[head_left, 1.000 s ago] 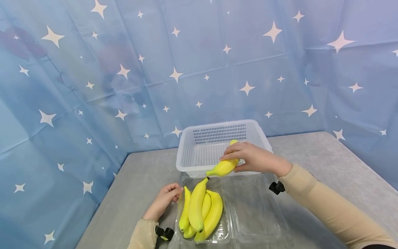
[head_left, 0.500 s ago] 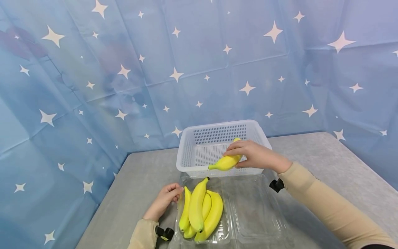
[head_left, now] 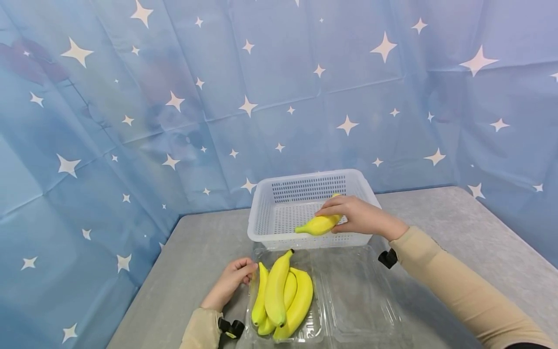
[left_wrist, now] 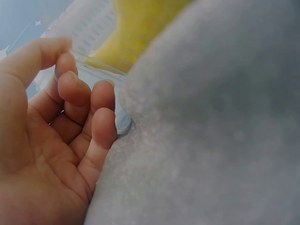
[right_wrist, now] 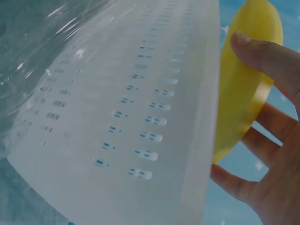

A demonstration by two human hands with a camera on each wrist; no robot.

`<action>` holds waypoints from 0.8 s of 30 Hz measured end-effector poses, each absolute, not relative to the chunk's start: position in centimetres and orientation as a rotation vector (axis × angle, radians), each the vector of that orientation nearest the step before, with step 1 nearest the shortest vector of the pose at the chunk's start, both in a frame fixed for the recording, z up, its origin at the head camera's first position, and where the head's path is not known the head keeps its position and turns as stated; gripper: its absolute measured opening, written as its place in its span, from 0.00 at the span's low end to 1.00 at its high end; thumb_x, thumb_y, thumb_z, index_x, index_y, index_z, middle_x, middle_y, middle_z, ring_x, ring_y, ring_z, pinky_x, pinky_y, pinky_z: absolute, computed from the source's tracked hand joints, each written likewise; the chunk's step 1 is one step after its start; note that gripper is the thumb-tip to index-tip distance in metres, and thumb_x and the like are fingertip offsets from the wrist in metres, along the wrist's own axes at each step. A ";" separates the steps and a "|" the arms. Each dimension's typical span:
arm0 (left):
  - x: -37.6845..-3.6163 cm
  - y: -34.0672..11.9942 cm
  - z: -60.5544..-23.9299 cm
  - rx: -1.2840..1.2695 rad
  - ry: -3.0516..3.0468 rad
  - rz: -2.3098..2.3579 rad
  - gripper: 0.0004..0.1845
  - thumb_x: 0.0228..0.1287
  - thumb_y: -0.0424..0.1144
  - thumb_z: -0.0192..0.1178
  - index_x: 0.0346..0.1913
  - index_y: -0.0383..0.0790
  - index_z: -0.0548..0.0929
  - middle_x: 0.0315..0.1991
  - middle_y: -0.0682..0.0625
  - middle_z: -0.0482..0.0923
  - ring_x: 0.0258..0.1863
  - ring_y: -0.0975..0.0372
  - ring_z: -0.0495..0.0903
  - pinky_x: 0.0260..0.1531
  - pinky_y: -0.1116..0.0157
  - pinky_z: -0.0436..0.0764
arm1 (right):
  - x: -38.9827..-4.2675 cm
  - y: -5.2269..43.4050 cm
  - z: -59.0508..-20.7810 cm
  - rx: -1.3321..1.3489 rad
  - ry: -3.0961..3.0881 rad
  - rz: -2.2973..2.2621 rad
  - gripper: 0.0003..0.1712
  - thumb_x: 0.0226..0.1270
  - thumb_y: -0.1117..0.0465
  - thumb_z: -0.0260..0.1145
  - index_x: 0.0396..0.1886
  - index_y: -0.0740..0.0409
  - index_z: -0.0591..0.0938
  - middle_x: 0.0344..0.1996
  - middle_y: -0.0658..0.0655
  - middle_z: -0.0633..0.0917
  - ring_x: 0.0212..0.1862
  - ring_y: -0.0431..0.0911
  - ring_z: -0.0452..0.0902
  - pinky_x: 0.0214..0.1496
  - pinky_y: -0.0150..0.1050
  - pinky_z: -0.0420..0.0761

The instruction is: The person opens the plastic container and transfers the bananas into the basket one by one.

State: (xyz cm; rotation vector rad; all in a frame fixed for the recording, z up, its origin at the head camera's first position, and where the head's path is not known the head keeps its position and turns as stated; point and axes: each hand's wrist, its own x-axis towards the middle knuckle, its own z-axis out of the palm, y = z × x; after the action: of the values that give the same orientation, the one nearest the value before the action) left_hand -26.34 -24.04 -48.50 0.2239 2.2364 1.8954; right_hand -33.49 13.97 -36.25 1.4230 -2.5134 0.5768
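Note:
My right hand (head_left: 355, 215) grips a yellow banana (head_left: 319, 225) over the near side of the white perforated basket (head_left: 261, 203). Thumb on one side and fingers on the other hold this banana (right_wrist: 251, 70) in the right wrist view, where the basket wall (right_wrist: 154, 117) hides its lower end. Near me lies a clear plastic container (head_left: 320, 310), with several bananas (head_left: 276, 293) heaped in its left half. At its left rim, my left hand (head_left: 231, 281) pinches the edge between thumb and forefinger. The left wrist view shows that hand's other fingers (left_wrist: 103, 126) loosely curled.
Grey tabletop (head_left: 196, 247) spreads around the basket and container. Behind it hangs a blue curtain (head_left: 279, 97) with white stars. The container's flat right half (head_left: 357, 295) lies in front of the basket, beneath my right forearm's side.
My right hand has carried the banana slightly away from me and to the right, from the basket's front rim to farther over its inside. My left hand has stayed in place.

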 end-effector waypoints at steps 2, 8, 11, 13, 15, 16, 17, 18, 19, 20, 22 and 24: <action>-26.3 -24.1 -48.5 0.226 2.238 1.894 0.12 0.69 0.39 0.59 0.27 0.39 0.74 0.21 0.50 0.67 0.21 0.62 0.68 0.26 0.66 0.73 | -33.6 14.0 -36.4 1.412 -2.523 0.584 0.32 0.51 0.64 0.78 0.59 0.53 0.81 0.54 0.53 0.81 0.57 0.51 0.73 0.54 0.47 0.77; -26.4 -24.1 -48.6 0.227 2.230 1.894 0.12 0.69 0.40 0.60 0.27 0.40 0.75 0.21 0.51 0.68 0.21 0.62 0.69 0.26 0.66 0.74 | -34.2 14.3 -36.9 1.386 -2.539 0.580 0.31 0.51 0.65 0.78 0.58 0.53 0.81 0.54 0.54 0.81 0.57 0.53 0.73 0.54 0.48 0.77; -26.4 -24.2 -48.6 0.225 2.225 1.899 0.12 0.69 0.40 0.59 0.27 0.40 0.75 0.21 0.51 0.68 0.21 0.62 0.69 0.26 0.66 0.74 | -34.5 14.4 -37.0 1.362 -2.563 0.584 0.31 0.51 0.64 0.78 0.58 0.53 0.81 0.54 0.53 0.81 0.58 0.52 0.73 0.55 0.48 0.77; -26.4 -24.2 -48.7 0.229 2.224 1.900 0.12 0.69 0.39 0.59 0.27 0.41 0.75 0.21 0.51 0.68 0.21 0.62 0.69 0.26 0.66 0.74 | -34.6 14.4 -37.0 1.344 -2.583 0.590 0.31 0.52 0.64 0.77 0.58 0.52 0.81 0.55 0.53 0.81 0.58 0.52 0.73 0.56 0.48 0.76; -26.4 -24.2 -48.7 0.233 2.223 1.902 0.12 0.69 0.39 0.58 0.27 0.41 0.75 0.21 0.51 0.68 0.20 0.62 0.69 0.26 0.66 0.74 | -34.7 14.5 -37.1 1.331 -2.599 0.592 0.30 0.53 0.63 0.77 0.59 0.52 0.81 0.55 0.53 0.80 0.58 0.52 0.73 0.56 0.49 0.76; -26.4 -24.2 -48.7 0.236 2.224 1.902 0.12 0.69 0.39 0.58 0.27 0.41 0.75 0.21 0.51 0.68 0.20 0.62 0.69 0.26 0.66 0.74 | -34.8 14.5 -37.1 1.320 -2.612 0.598 0.30 0.53 0.63 0.77 0.59 0.51 0.81 0.55 0.53 0.80 0.58 0.51 0.73 0.56 0.48 0.76; -26.4 -24.2 -48.7 0.236 2.223 1.902 0.12 0.69 0.39 0.58 0.27 0.41 0.75 0.21 0.51 0.68 0.20 0.62 0.68 0.26 0.66 0.74 | -34.8 14.6 -37.1 1.313 -2.621 0.596 0.30 0.54 0.63 0.76 0.59 0.51 0.80 0.56 0.53 0.80 0.59 0.52 0.72 0.56 0.48 0.76; -26.5 -24.2 -48.7 0.234 2.223 1.902 0.12 0.69 0.39 0.59 0.27 0.41 0.75 0.21 0.51 0.68 0.20 0.62 0.68 0.26 0.66 0.74 | -34.9 14.6 -37.1 1.306 -2.629 0.597 0.30 0.54 0.63 0.76 0.59 0.51 0.80 0.56 0.53 0.80 0.59 0.52 0.72 0.56 0.49 0.76; -26.4 -24.1 -48.6 0.230 2.223 1.903 0.12 0.69 0.39 0.59 0.27 0.40 0.75 0.21 0.50 0.68 0.20 0.62 0.68 0.26 0.66 0.74 | -34.9 14.7 -37.2 1.305 -2.632 0.594 0.30 0.54 0.63 0.76 0.60 0.52 0.80 0.56 0.54 0.80 0.59 0.53 0.72 0.55 0.49 0.76; -26.4 -24.1 -48.6 0.227 2.224 1.902 0.12 0.68 0.39 0.59 0.27 0.40 0.75 0.21 0.50 0.67 0.20 0.62 0.68 0.26 0.66 0.74 | -35.0 14.7 -37.2 1.300 -2.639 0.594 0.30 0.54 0.63 0.76 0.60 0.53 0.80 0.56 0.54 0.80 0.59 0.53 0.72 0.55 0.50 0.76; -26.4 -24.1 -48.6 0.223 2.227 1.897 0.13 0.68 0.40 0.60 0.26 0.40 0.74 0.21 0.51 0.67 0.21 0.62 0.68 0.26 0.66 0.74 | -35.1 14.9 -37.4 1.293 -2.649 0.595 0.30 0.55 0.64 0.75 0.60 0.53 0.80 0.56 0.56 0.79 0.59 0.55 0.72 0.55 0.51 0.76; -26.5 -24.1 -48.6 0.221 2.231 1.893 0.13 0.68 0.40 0.60 0.26 0.40 0.74 0.20 0.51 0.67 0.21 0.62 0.68 0.26 0.66 0.74 | -35.2 15.0 -37.5 1.286 -2.662 0.601 0.30 0.55 0.64 0.75 0.60 0.54 0.80 0.57 0.57 0.79 0.59 0.56 0.72 0.56 0.52 0.75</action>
State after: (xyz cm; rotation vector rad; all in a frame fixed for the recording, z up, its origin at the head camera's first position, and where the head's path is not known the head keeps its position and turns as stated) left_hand -26.47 -24.14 -48.56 0.2209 2.2305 1.8927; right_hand -35.18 14.95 -37.47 1.2856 -2.6615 0.6011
